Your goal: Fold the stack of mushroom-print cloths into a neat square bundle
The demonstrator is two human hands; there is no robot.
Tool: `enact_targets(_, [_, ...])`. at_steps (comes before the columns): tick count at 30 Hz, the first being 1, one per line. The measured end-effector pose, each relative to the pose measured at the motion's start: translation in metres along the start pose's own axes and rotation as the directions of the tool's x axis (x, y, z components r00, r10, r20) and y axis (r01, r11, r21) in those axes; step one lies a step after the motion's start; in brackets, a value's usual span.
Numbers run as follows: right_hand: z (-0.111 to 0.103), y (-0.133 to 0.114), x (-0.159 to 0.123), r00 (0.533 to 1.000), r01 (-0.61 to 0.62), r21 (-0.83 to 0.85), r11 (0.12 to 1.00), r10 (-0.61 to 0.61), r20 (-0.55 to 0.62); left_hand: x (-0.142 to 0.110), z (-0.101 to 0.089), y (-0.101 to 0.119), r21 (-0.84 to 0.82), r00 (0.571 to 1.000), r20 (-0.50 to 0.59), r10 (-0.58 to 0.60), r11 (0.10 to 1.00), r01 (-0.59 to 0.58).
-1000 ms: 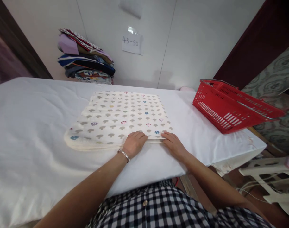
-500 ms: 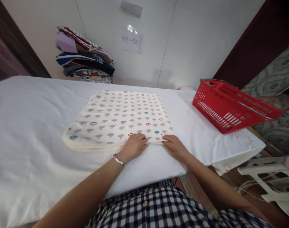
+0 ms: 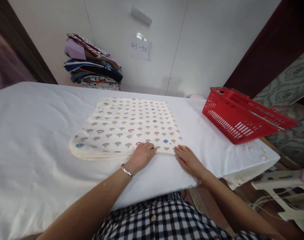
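Note:
A folded cream blanket (image 3: 127, 125) printed with grey and coloured mushrooms lies flat in layers before me. Its folded layers show along the near left edge. My left hand (image 3: 142, 154) is on the near edge, fingers curled over the cloth and thumb close to the rim; the underside of this grip is hidden. At the near right corner my right hand (image 3: 189, 160) lies with its fingers stretched out, their tips touching the cloth.
A white-covered table (image 3: 42, 133) carries the blanket. A red plastic basket (image 3: 239, 116) stands at the right end. Stacked folded clothes (image 3: 93, 65) are at the back left against a pale wall (image 3: 204, 43). A white plastic stool (image 3: 279, 190) is on the floor at right.
My right hand has slid slightly right and its fingers have straightened at the corner. My left hand stays on the near edge. The whole view has shifted a little.

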State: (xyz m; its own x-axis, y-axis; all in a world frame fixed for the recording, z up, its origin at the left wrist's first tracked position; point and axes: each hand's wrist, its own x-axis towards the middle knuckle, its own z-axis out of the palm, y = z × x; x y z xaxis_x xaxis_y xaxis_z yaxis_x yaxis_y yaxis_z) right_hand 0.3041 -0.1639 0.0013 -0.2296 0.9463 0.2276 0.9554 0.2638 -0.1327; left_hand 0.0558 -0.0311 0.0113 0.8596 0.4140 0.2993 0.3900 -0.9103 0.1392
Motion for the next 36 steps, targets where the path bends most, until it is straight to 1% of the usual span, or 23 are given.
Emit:
enact_targets(4, [-0.008,-0.012,0.016,0.998,0.047,-0.056,0.997,-0.049,-0.036,-0.001,0.003,0.001,0.007,1.000,-0.019,0.015,1.000,-0.015])
enact_targets(6, [-0.006,-0.017,0.025,0.996,0.083,-0.064,0.994,-0.085,-0.024,-0.002,0.005,0.003,0.036,0.999,-0.030,0.014,0.999,-0.013])
enact_targets(8, [0.001,-0.019,0.033,0.994,0.108,-0.056,0.993,-0.107,0.023,-0.002,0.007,0.004,0.094,0.999,-0.038,0.018,0.995,-0.014])
enact_targets(10, [0.013,-0.019,0.036,0.990,0.123,-0.048,0.991,-0.119,0.076,-0.003,0.009,0.004,0.134,0.999,-0.047,0.022,0.991,-0.015])
enact_targets(12, [0.026,-0.016,0.035,0.989,0.114,-0.054,0.992,-0.109,0.095,-0.004,0.010,0.005,0.163,0.998,-0.055,0.029,0.986,-0.019])
enact_targets(14, [0.034,-0.013,0.032,0.990,0.115,-0.064,0.991,-0.109,0.089,-0.006,0.011,0.005,0.182,0.997,-0.064,0.039,0.983,-0.027])
enact_targets(17, [0.038,-0.009,0.028,0.989,0.135,-0.077,0.988,-0.130,0.065,-0.011,0.011,0.002,0.187,0.995,-0.081,0.062,0.981,-0.046])
enact_targets(21, [0.040,-0.009,0.028,0.990,0.140,-0.097,0.985,-0.138,0.032,-0.029,0.004,-0.008,0.197,0.993,-0.091,0.074,0.979,-0.055])
enact_targets(23, [0.042,-0.009,0.028,0.990,0.144,-0.105,0.984,-0.142,0.025,-0.044,-0.003,-0.017,0.201,0.995,-0.095,0.042,0.979,-0.022])
enact_targets(27, [0.045,-0.008,0.028,0.987,0.160,-0.124,0.979,-0.160,0.007,-0.080,-0.020,-0.038,0.189,0.993,-0.095,-0.074,0.978,0.091])
enact_targets(31, [0.046,-0.006,0.028,0.984,0.174,-0.125,0.977,-0.178,-0.022,-0.115,-0.039,-0.054,0.119,0.972,-0.122,-0.198,0.970,0.213])
enact_targets(33, [0.047,-0.006,0.027,0.984,0.174,-0.123,0.977,-0.179,-0.027,-0.130,-0.048,-0.059,0.068,0.952,-0.150,-0.268,0.958,0.280])
enact_targets(34, [0.047,-0.006,0.027,0.984,0.173,-0.121,0.977,-0.178,-0.026,-0.136,-0.051,-0.061,0.050,0.935,-0.175,-0.309,0.945,0.322])
enact_targets(35, [0.048,-0.005,0.026,0.984,0.173,-0.118,0.978,-0.177,-0.024,-0.143,-0.054,-0.063,0.039,0.910,-0.208,-0.359,0.926,0.374])
enact_targets(36, [0.049,-0.005,0.026,0.984,0.172,-0.115,0.978,-0.176,-0.023,-0.149,-0.056,-0.065,0.029,0.873,-0.249,-0.418,0.898,0.439])
